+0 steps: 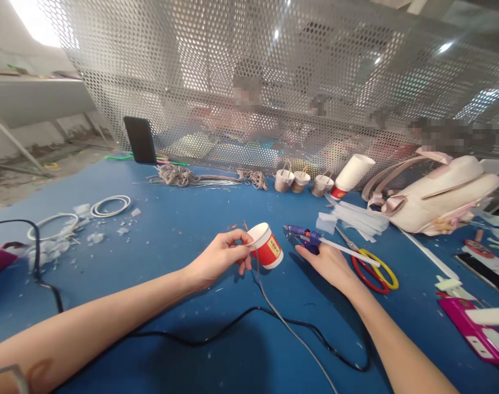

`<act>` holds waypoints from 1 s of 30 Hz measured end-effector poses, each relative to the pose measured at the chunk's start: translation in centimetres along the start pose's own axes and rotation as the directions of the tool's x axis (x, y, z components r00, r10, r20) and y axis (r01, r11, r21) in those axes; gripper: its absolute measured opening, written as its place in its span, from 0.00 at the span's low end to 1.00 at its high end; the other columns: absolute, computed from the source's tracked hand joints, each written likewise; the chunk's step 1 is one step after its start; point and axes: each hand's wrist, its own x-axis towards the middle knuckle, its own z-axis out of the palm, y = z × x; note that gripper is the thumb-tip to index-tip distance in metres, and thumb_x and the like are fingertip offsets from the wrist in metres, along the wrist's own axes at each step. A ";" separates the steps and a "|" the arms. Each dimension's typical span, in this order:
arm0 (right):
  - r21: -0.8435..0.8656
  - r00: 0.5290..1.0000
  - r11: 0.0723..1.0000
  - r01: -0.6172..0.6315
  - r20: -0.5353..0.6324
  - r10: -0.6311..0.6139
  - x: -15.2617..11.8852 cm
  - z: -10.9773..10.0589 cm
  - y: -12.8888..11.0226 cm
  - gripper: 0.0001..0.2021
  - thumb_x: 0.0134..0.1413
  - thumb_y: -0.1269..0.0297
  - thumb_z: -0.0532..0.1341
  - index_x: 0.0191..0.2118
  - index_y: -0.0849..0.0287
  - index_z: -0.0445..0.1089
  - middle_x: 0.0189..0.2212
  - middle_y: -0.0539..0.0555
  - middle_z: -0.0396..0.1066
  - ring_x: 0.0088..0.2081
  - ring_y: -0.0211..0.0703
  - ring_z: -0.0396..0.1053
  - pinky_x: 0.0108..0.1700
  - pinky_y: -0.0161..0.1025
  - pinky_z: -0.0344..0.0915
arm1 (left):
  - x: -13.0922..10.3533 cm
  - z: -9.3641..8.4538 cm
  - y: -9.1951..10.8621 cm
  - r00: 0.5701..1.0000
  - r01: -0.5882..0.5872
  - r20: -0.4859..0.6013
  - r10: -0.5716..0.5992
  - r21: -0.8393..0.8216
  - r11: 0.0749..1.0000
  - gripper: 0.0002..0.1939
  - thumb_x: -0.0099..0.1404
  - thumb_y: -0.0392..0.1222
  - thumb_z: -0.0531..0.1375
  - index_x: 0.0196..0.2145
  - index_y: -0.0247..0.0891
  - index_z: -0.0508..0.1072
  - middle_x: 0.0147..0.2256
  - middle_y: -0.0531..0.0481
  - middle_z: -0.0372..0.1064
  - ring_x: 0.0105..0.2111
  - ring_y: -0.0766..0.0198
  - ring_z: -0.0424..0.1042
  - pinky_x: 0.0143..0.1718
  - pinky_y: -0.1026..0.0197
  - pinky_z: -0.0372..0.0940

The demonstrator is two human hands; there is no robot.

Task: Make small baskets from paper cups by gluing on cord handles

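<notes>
My left hand (pixel 231 253) pinches the rim of a white paper cup (pixel 269 250) with a red and gold label. The cup is tilted, its mouth toward the upper left. A thin grey-beige cord (pixel 274 311) runs from the pinch at the rim down toward the lower right. To the right of the cup, my right hand (pixel 329 264) is around the handle of a blue hot glue gun (pixel 304 235), the nozzle pointing left. A clear glue stick (pixel 350 251) sticks out of its rear. Part of the handle is hidden by the fingers.
Scissors (pixel 372 268) lie beside my right wrist. Behind stand several cord-wrapped cups (pixel 284 180), stacked paper cups (pixel 353 174), cord bundles (pixel 175 176) and a phone (pixel 139 140) against perforated metal. Glue sticks (pixel 358 218), a bag (pixel 442 191) and a power strip (pixel 477 331) are right. A black cable (pixel 200 343) crosses in front.
</notes>
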 end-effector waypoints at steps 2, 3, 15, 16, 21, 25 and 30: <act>-0.069 1.000 0.998 0.005 0.016 -0.004 -1.1 -1.8 0.1 0.16 0.47 0.48 0.60 0.30 0.57 0.72 0.30 0.57 0.73 0.35 0.53 0.70 0.35 0.41 0.61 | 0.0 0.1 0.1 1.000 -0.013 -0.017 0.012 -0.024 1.000 0.04 0.54 0.38 0.59 0.27 0.36 0.65 0.19 0.53 0.69 0.18 0.69 0.65 0.22 0.65 0.61; -0.112 1.000 0.994 -0.005 0.022 0.008 -1.7 -2.8 0.2 0.15 0.46 0.48 0.61 0.26 0.56 0.70 0.27 0.56 0.72 0.32 0.52 0.70 0.33 0.41 0.60 | 0.0 0.2 0.2 0.999 -0.022 -0.030 0.021 -0.039 0.999 0.05 0.54 0.38 0.59 0.27 0.36 0.66 0.19 0.52 0.69 0.18 0.69 0.65 0.22 0.65 0.61; 0.692 0.938 0.718 -0.073 0.293 -0.187 -6.2 0.1 -6.7 0.08 0.49 0.62 0.64 0.36 0.57 0.70 0.35 0.52 0.74 0.38 0.41 0.71 0.44 0.38 0.66 | -1.6 1.4 0.5 0.973 -0.217 -0.050 0.225 0.136 0.967 0.06 0.61 0.41 0.57 0.29 0.36 0.65 0.24 0.54 0.66 0.20 0.70 0.67 0.26 0.64 0.63; 0.790 0.925 0.579 -0.203 0.348 -0.151 -6.0 1.2 -7.3 0.12 0.45 0.63 0.68 0.37 0.57 0.70 0.37 0.53 0.74 0.41 0.42 0.71 0.47 0.39 0.65 | -1.7 1.5 0.4 0.957 -0.273 -0.052 0.286 0.182 0.945 0.05 0.61 0.41 0.56 0.30 0.36 0.66 0.27 0.54 0.65 0.21 0.70 0.67 0.26 0.64 0.64; 0.838 0.838 -0.071 -0.541 0.529 -0.137 -5.4 2.8 -8.7 0.15 0.37 0.66 0.72 0.34 0.61 0.71 0.34 0.54 0.74 0.36 0.38 0.72 0.39 0.35 0.68 | -1.7 1.2 -0.6 0.886 -0.406 -0.039 0.463 0.421 0.812 0.04 0.61 0.37 0.56 0.32 0.37 0.70 0.33 0.51 0.60 0.26 0.71 0.66 0.26 0.67 0.65; 0.807 0.805 -0.054 -0.588 0.578 -0.137 -5.2 1.5 -8.2 0.12 0.41 0.67 0.70 0.34 0.63 0.71 0.32 0.55 0.74 0.19 0.26 0.59 0.17 0.26 0.51 | -1.4 1.1 -0.7 0.904 -0.360 -0.071 0.422 0.405 0.840 0.04 0.61 0.38 0.55 0.30 0.36 0.69 0.33 0.52 0.59 0.23 0.72 0.67 0.24 0.66 0.66; 0.878 0.950 0.418 -0.231 0.296 -0.097 -5.5 0.4 -7.5 0.08 0.50 0.61 0.65 0.36 0.59 0.72 0.26 0.49 0.71 0.20 0.29 0.58 0.21 0.29 0.55 | -1.7 1.6 0.3 0.973 -0.180 -0.089 0.213 0.285 0.941 0.07 0.59 0.42 0.57 0.27 0.36 0.67 0.27 0.55 0.62 0.19 0.72 0.67 0.19 0.67 0.64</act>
